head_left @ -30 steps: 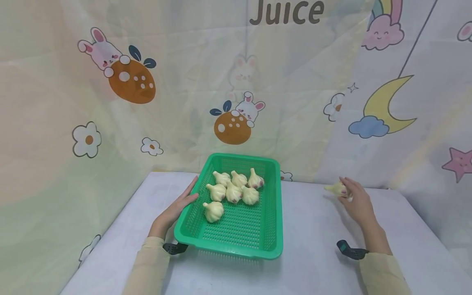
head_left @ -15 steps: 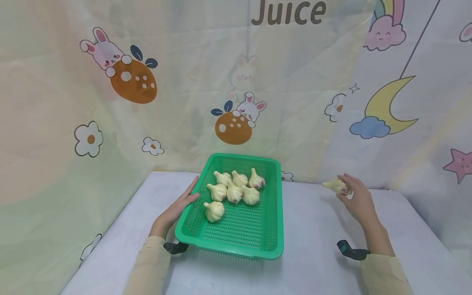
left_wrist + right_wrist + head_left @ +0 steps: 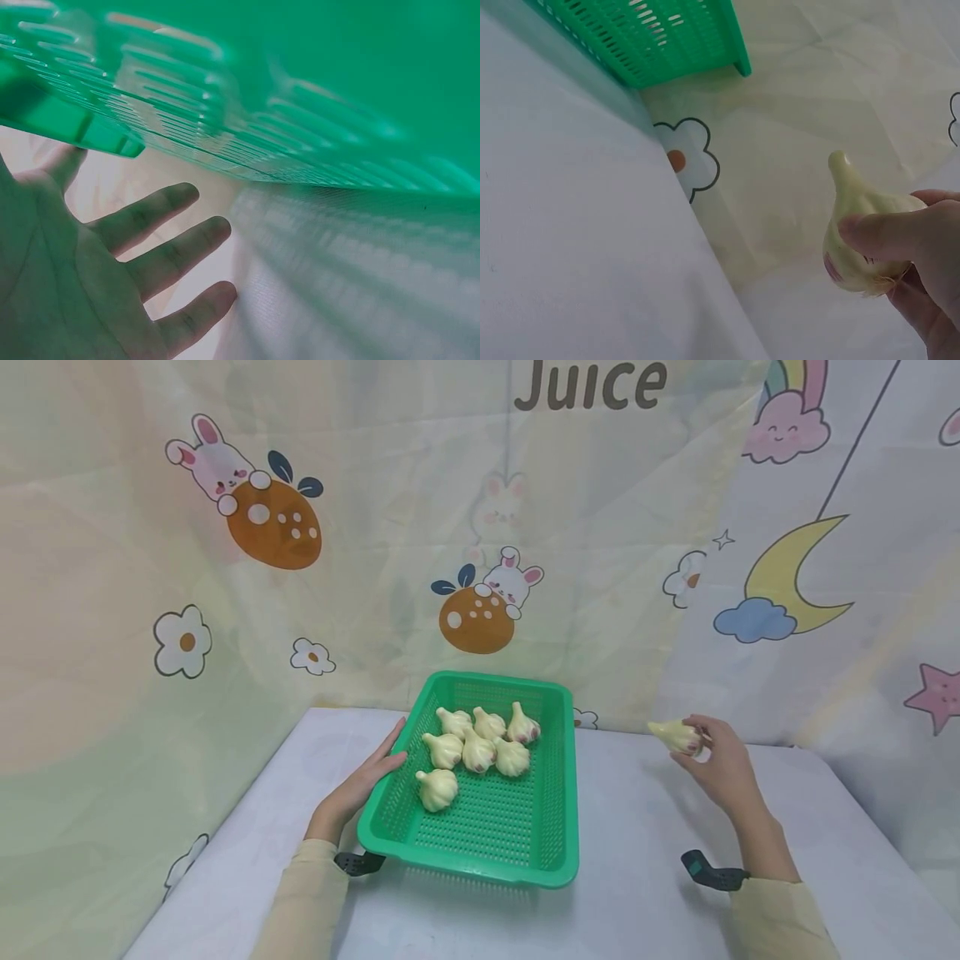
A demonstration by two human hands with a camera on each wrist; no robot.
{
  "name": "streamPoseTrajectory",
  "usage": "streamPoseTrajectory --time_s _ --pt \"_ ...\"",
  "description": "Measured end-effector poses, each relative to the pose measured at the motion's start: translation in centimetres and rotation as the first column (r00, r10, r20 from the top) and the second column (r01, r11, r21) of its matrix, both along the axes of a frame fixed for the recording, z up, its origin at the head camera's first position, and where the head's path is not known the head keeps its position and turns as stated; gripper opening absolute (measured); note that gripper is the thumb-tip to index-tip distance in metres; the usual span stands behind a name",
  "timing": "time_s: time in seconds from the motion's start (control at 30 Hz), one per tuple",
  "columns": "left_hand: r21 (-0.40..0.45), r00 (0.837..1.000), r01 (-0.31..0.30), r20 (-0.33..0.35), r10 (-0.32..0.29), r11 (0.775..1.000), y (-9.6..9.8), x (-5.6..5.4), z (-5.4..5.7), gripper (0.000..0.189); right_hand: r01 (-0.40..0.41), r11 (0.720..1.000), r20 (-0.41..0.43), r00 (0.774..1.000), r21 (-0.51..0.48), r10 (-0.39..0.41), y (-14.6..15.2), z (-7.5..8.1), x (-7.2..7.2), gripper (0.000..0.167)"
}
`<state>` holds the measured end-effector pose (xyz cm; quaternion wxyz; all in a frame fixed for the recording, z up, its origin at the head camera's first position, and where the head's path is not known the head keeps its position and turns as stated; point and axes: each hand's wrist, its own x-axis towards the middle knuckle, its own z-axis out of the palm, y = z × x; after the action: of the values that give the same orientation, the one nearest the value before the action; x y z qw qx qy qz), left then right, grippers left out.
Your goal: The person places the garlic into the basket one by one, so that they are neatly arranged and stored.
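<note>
A green plastic basket (image 3: 480, 864) with slotted walls sits on the white table, several pale garlic bulbs (image 3: 478, 750) grouped toward its far and left parts. Along the basket's left side lies my left hand (image 3: 362, 783), its thumb at the rim; the left wrist view shows the fingers (image 3: 180, 259) spread and straight beside the slotted wall. Well to the right of the basket, my right hand (image 3: 722, 767) pinches one garlic bulb (image 3: 870, 236) between thumb and fingers. That bulb's stem points left in the head view, and its root end is near the fingers.
The white table (image 3: 630, 835) stretches between the basket and my right hand. Behind it hangs a printed cloth backdrop (image 3: 375, 527) that meets the table's far edge. Each wrist wears a black device (image 3: 716, 871).
My right hand has moved slightly left toward the basket, carrying the garlic bulb and raising it a little. The left hand and the basket have stayed in place.
</note>
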<state>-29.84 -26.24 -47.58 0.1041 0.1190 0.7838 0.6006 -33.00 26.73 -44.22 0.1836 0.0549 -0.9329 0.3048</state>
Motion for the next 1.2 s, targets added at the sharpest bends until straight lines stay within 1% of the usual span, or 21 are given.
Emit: streamPoseTrajectory --time_s 0.1,0.2,0.37,0.43,0.57,0.67,0.8,0.9,1.03,1.1,1.2 --pt "0.002 1.0 -0.004 0.002 0.004 1.0 0.0 0.0 -0.1 0.063 -0.007 1.0 0.017 1.0 -0.016 0.007 -0.3 0.1 0.0 0.062" --pt "0.001 1.0 -0.002 0.003 0.002 1.0 -0.1 0.0 -0.1 0.062 -0.034 0.999 0.028 0.999 -0.026 0.035 -0.5 0.1 0.0 0.063" --pt "-0.001 1.0 0.005 0.005 -0.005 1.0 -0.1 0.0 -0.1 0.062 -0.071 0.997 0.04 0.997 0.013 0.071 -0.9 0.2 0.1 0.069" --pt "0.001 1.0 0.001 0.012 -0.002 1.0 0.0 0.1 -0.1 0.063 -0.079 0.997 0.052 0.996 0.027 0.077 -1.1 0.3 0.2 0.068" --pt "0.008 1.0 -0.003 0.019 0.002 1.0 0.1 0.2 0.1 0.062 -0.099 0.995 0.074 0.993 0.022 0.097 -1.6 0.6 0.4 0.06" --pt "0.008 1.0 -0.005 0.022 0.004 1.0 0.1 0.3 0.2 0.06 -0.112 0.993 0.073 0.991 0.025 0.11 -2.0 0.7 0.4 0.058" --pt "0.001 1.0 -0.003 0.024 0.003 1.0 0.1 0.3 0.3 0.06 -0.128 0.991 0.076 0.989 0.034 0.125 -2.5 0.8 0.3 0.059" --pt "0.007 1.0 0.006 0.023 -0.006 1.0 0.1 0.3 0.4 0.061 -0.139 0.99 0.104 0.985 0.035 0.134 -2.8 0.8 0.4 0.06" --pt "0.019 1.0 0.002 0.029 -0.002 1.0 0.1 0.3 0.4 0.06 -0.149 0.987 0.138 0.98 0.055 0.14 -3.1 0.8 0.4 0.062" --pt "0.018 1.0 0.001 0.028 -0.001 1.0 0.1 0.2 0.4 0.061 -0.158 0.985 0.138 0.979 0.064 0.148 -3.3 0.9 0.4 0.062" --pt "0.013 1.0 -0.003 0.03 0.002 1.0 0.2 0.3 0.5 0.063 -0.176 0.983 0.113 0.979 0.061 0.168 -3.7 1.0 0.5 0.061"
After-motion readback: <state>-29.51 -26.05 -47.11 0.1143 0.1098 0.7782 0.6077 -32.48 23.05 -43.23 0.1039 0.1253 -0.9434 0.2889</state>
